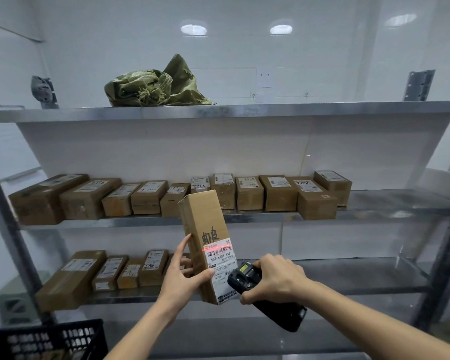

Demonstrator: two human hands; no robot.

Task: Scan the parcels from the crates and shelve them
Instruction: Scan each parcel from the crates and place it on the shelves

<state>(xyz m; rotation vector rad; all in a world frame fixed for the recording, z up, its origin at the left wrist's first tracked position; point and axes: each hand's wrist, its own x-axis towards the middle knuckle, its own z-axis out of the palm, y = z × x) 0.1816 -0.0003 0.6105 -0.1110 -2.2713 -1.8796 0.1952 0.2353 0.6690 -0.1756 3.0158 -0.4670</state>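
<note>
Left hand [178, 275]: I grip the tall parcel [205, 237] upright.
Right hand [276, 278]: grip closed round the scanner [247, 279].
Beam: red line across the parcel's label [220, 258].

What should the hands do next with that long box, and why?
Probably hold the box steady a moment, then set it on a shelf. The left hand grips it upright, the right hand aims the scanner, and a red line lies across its label, so the scan looks underway. The lower shelf has bare room on the right.
</note>
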